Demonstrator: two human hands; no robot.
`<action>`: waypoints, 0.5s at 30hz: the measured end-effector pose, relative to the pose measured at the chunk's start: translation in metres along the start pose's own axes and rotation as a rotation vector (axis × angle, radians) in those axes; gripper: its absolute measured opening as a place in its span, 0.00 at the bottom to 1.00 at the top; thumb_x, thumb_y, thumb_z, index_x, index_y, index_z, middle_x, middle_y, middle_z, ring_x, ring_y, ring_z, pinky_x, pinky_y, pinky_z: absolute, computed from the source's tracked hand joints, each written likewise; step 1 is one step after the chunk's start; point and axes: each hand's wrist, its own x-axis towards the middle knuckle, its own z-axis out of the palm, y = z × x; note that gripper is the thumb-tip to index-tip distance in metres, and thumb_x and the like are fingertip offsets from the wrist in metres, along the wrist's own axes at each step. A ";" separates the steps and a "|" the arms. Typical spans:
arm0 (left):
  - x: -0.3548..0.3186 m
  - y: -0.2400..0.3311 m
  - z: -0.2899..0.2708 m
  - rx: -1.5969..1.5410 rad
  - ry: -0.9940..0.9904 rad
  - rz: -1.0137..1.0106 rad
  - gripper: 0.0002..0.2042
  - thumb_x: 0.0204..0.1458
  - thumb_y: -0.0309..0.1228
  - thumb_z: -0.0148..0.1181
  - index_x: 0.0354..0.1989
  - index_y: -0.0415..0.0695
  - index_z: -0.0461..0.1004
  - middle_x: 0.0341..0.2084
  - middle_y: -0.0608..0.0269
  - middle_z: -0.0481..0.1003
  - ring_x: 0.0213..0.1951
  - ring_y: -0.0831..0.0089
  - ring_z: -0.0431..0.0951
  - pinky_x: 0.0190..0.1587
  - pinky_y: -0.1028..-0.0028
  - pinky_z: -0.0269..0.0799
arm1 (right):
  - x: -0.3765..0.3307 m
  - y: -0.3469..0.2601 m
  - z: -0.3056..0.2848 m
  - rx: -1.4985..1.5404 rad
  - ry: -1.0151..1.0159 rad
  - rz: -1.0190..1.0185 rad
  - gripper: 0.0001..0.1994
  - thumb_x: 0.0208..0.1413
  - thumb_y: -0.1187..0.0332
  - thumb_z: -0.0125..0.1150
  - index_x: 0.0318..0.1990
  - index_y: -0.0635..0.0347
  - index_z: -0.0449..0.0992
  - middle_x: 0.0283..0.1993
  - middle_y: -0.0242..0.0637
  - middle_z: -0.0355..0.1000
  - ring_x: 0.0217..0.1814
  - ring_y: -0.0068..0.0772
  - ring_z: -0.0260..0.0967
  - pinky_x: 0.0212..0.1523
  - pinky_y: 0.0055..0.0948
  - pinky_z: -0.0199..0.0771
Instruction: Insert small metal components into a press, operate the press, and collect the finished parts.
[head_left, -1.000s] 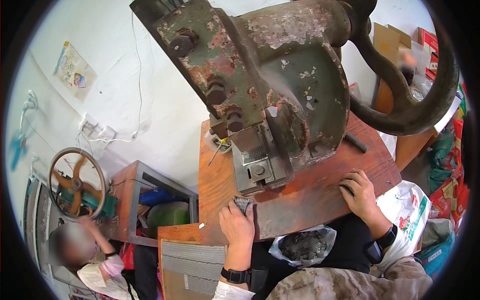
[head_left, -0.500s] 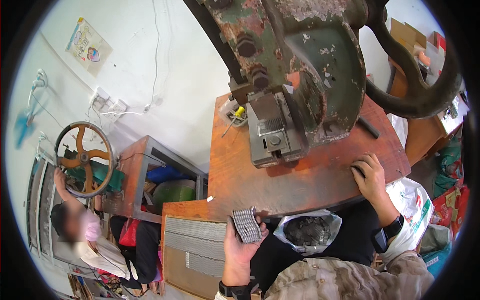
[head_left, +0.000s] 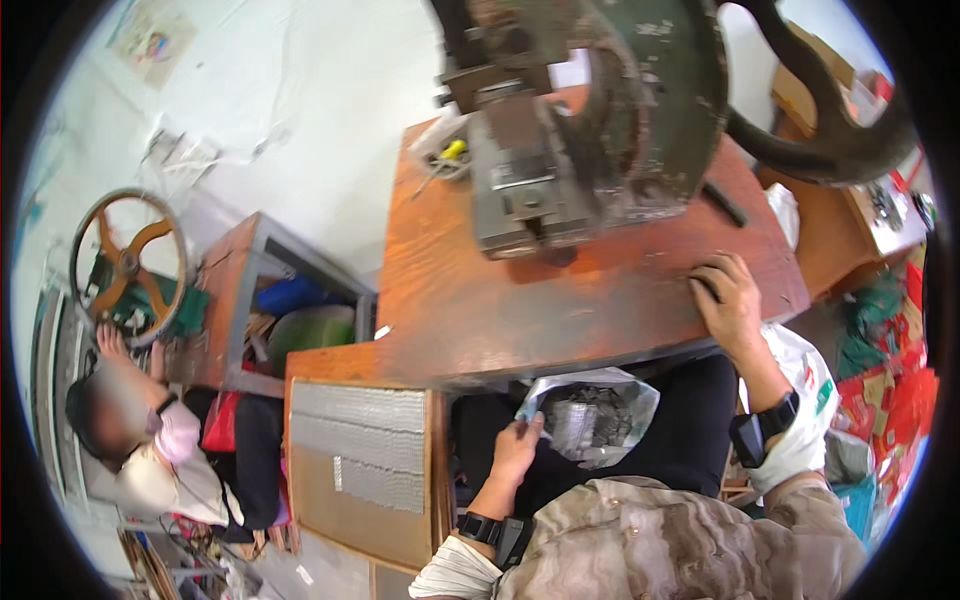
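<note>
My left hand (head_left: 515, 450) is down at my lap, at the mouth of a clear plastic bag (head_left: 630, 395) full of small grey metal pieces. Its fingers hold a grey ridged stack of metal pieces (head_left: 572, 428) just inside the bag's rim. My right hand (head_left: 730, 300) rests palm down on the front right corner of the reddish wooden table (head_left: 520, 310), fingers loosely bent over a small dark spot. Nothing shows in its grip. Both wrists wear dark watches.
A rusty green press (head_left: 580, 150) with a big dark flywheel (head_left: 830, 140) stands on the table's far side. A wooden tray (head_left: 365, 455) lined with rows of grey pieces lies by my left knee. Another person (head_left: 140, 440) sits at left beside a handwheel (head_left: 125, 265).
My left hand has come down from the table's front edge to the bag on my lap, carrying the grey stack. My head has tilted downward. The right hand has stayed on the table.
</note>
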 end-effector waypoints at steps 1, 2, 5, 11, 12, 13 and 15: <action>-0.002 -0.011 -0.009 0.111 0.335 0.160 0.21 0.54 0.40 0.53 0.41 0.30 0.72 0.35 0.47 0.77 0.40 0.63 0.77 0.45 0.71 0.70 | -0.003 0.006 0.000 -0.014 -0.012 -0.009 0.06 0.41 0.76 0.60 0.29 0.64 0.74 0.36 0.42 0.70 0.45 0.47 0.66 0.46 0.38 0.68; -0.003 -0.008 -0.029 -0.037 0.426 0.204 0.19 0.52 0.38 0.56 0.42 0.32 0.73 0.37 0.47 0.76 0.40 0.61 0.77 0.45 0.70 0.70 | -0.007 0.013 -0.001 -0.050 -0.007 -0.003 0.06 0.41 0.76 0.60 0.29 0.64 0.75 0.36 0.43 0.70 0.45 0.48 0.66 0.46 0.38 0.67; -0.001 -0.076 -0.122 0.429 0.998 0.418 0.15 0.48 0.31 0.58 0.42 0.35 0.73 0.37 0.44 0.73 0.42 0.48 0.69 0.48 0.57 0.63 | -0.012 0.016 -0.006 -0.075 -0.026 0.028 0.05 0.44 0.78 0.58 0.31 0.66 0.73 0.36 0.45 0.69 0.44 0.47 0.66 0.45 0.37 0.65; -0.012 -0.212 -0.274 0.566 1.017 -0.170 0.22 0.55 0.39 0.47 0.53 0.36 0.65 0.53 0.41 0.63 0.57 0.47 0.58 0.59 0.51 0.50 | -0.010 0.014 0.002 -0.058 -0.072 0.042 0.04 0.45 0.80 0.55 0.31 0.70 0.71 0.37 0.47 0.68 0.42 0.47 0.65 0.44 0.35 0.64; -0.015 -0.221 -0.280 0.494 0.943 -0.300 0.23 0.57 0.41 0.43 0.55 0.37 0.64 0.55 0.42 0.62 0.59 0.47 0.56 0.60 0.48 0.47 | -0.011 0.018 0.004 -0.057 -0.083 0.062 0.04 0.46 0.80 0.54 0.31 0.70 0.71 0.37 0.47 0.68 0.42 0.48 0.65 0.44 0.35 0.64; -0.013 -0.218 -0.278 0.501 0.813 -0.332 0.24 0.58 0.44 0.39 0.57 0.40 0.62 0.57 0.46 0.60 0.62 0.51 0.53 0.59 0.43 0.45 | -0.011 0.021 0.004 -0.081 -0.086 0.046 0.04 0.46 0.80 0.53 0.32 0.71 0.70 0.38 0.48 0.67 0.42 0.47 0.65 0.45 0.34 0.64; -0.016 -0.199 -0.269 0.518 0.759 -0.351 0.23 0.58 0.44 0.39 0.56 0.41 0.63 0.56 0.48 0.62 0.61 0.53 0.55 0.59 0.44 0.45 | -0.013 0.026 0.002 -0.091 -0.089 0.043 0.05 0.47 0.80 0.53 0.32 0.71 0.70 0.38 0.48 0.67 0.42 0.47 0.65 0.45 0.34 0.64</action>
